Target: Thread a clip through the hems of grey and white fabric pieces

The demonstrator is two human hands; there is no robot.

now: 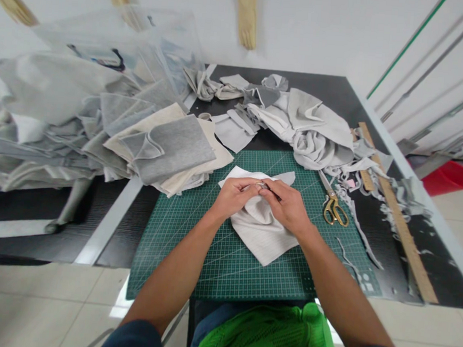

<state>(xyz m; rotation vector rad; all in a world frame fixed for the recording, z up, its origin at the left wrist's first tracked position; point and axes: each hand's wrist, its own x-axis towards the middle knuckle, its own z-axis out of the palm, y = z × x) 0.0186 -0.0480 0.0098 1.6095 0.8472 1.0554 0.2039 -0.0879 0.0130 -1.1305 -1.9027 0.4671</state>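
Note:
A light grey-white piece of cloth (pixel 264 243) lies on the green cutting mat (pixel 178 244), one corner pointing toward me. My left hand (pixel 235 195) is closed on its upper part in a pinch. Fingertip to fingertip with it, my right hand (pixel 285 202) also grips the cloth. Something small and shiny shows between the fingertips, too small to name. The cloth bunches up under both hands, and a greyer flap sticks out beyond the right one. Gold-handled scissors (pixel 335 209) rest on the mat to the right of my hands.
Folded grey and cream cloth pieces (pixel 177 148) are stacked at left, before a clear plastic box (pixel 169 45). Crumpled pale cloth (pixel 319 127) heaps at the back right. A wooden ruler (pixel 404 224) and fabric scraps (pixel 357 247) lie along the right side.

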